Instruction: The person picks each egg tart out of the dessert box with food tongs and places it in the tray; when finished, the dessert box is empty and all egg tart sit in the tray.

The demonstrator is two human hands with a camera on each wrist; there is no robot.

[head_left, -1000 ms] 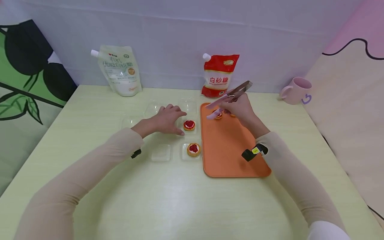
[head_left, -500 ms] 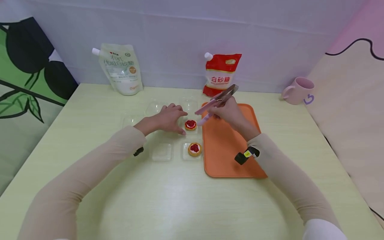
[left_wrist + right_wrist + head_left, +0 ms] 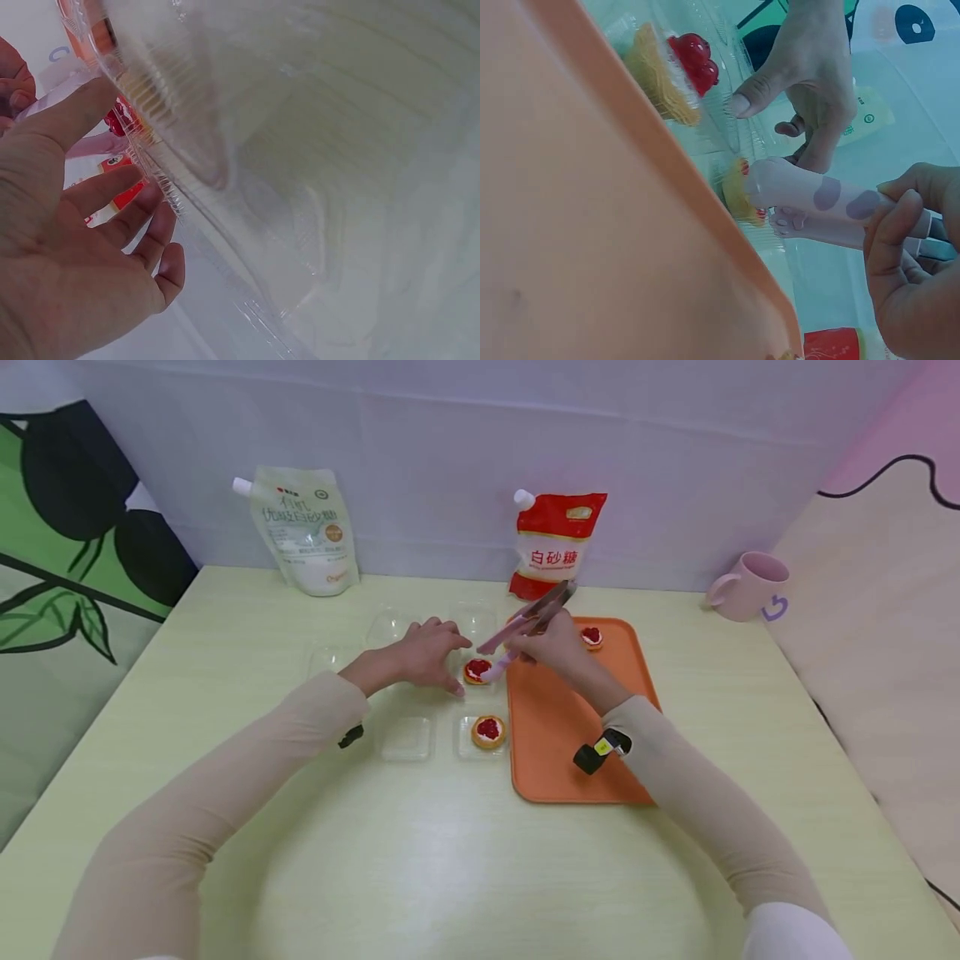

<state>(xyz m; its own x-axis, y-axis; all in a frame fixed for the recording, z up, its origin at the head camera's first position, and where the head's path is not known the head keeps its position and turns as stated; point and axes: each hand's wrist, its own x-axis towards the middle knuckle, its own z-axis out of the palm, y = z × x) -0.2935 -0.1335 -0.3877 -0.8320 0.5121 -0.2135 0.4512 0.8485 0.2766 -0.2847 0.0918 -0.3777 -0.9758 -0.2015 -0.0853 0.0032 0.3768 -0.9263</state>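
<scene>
My right hand [image 3: 546, 642] grips a pair of pink-and-metal tongs [image 3: 810, 187]. The tong tips overlap a red-topped tart [image 3: 477, 671] inside a clear plastic box [image 3: 727, 154]; part of this tart is hidden behind them in the right wrist view. Beside that box my left hand [image 3: 431, 652] has thumb and fingers spread apart, its fingertips at the clear rim in the left wrist view. A second tart [image 3: 488, 732] sits in a nearer clear box [image 3: 467, 748]. On the orange tray [image 3: 570, 735] another tart [image 3: 592, 637] lies near the far edge.
More clear boxes stand around the left hand, among them a nearer box [image 3: 406, 739]. A pale sugar pouch [image 3: 307, 531] and a red sugar pouch [image 3: 558, 545] stand along the back. At the far right is a pink mug [image 3: 746, 587].
My right hand has moved left with the tongs, from over the tray to the tart in the box beside my left hand. The left hand has stayed in place.
</scene>
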